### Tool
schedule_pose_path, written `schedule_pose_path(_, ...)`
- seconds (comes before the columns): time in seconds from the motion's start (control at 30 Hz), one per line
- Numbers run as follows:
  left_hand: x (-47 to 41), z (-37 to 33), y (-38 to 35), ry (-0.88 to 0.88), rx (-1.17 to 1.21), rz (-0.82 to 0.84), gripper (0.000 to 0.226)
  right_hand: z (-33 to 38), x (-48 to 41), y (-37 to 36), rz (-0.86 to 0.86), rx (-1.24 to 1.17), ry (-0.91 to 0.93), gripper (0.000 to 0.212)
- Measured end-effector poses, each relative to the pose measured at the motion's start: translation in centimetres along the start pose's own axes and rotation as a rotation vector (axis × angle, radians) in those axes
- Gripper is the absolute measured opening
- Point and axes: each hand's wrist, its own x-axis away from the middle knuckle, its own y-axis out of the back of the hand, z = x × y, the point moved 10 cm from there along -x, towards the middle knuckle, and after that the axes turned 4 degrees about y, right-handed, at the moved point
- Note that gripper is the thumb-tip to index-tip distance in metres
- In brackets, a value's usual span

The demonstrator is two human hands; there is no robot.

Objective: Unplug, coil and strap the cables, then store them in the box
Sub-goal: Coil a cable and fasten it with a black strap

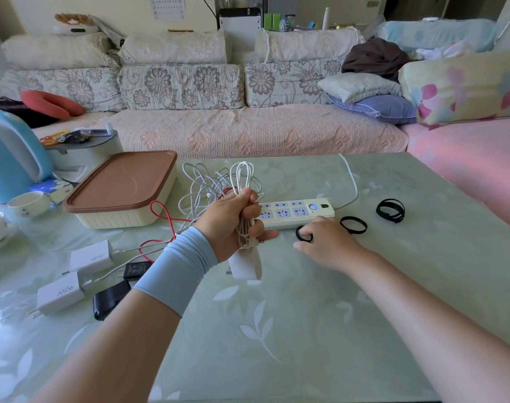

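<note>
My left hand point(236, 221) grips a coiled white cable point(242, 175) upright above the table, its loops sticking up and its white charger block point(245, 266) hanging below the fist. My right hand point(325, 242) lies low on the table in front of the power strip point(294, 212), fingertips on a small black strap ring point(303, 235). Two other black straps point(353, 224) point(390, 210) lie to the right. A tangle of white cables point(201, 184) and a red cable point(163, 213) lie behind my left hand. The cream box with its brown lid point(120, 181) is shut.
White chargers point(91, 258) point(60, 292) and black adapters point(136, 270) point(109, 299) lie at the front left. A blue kettle point(9, 155), a cup point(28, 203) and a grey container point(82, 152) stand at the far left. A sofa runs behind the green glass table point(306, 330).
</note>
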Motion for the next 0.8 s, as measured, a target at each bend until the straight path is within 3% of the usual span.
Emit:
schedule_pose_path(0.07,0.0,0.6,0.1,0.028,0.021,0.016,0.034,0.6,-0.6,-0.4,-0.012,0.09,0.047,0.028)
schedule_pose_path(0.13,-0.1,1.2,0.5,0.05,0.029,0.008,0.033,1.3,-0.8,0.2,-0.072,-0.036,0.064,0.019)
schedule_pose_path(0.23,-0.4,1.4,1.7,0.06,0.006,-0.065,0.03,2.3,-0.6,1.3,-0.124,-0.486,0.041,0.014)
schedule_pose_path(0.37,-0.6,1.2,3.0,0.045,-0.111,-0.19,0.024,4.8,0.7,1.8,-0.016,-1.157,0.076,0.013)
schedule_pose_path(0.5,-0.1,1.8,1.8,0.067,-0.215,-0.155,0.005,5.4,1.7,2.0,0.078,-1.58,0.022,0.014)
schedule_pose_path(0.67,0.3,1.8,0.3,0.038,-0.353,-0.113,0.018,5.8,1.8,1.8,0.124,-1.682,0.007,0.012)
schedule_pose_path(0.8,0.1,1.2,1.9,0.023,-0.383,-0.218,0.023,5.0,1.9,1.2,0.132,-1.423,-0.069,0.014)
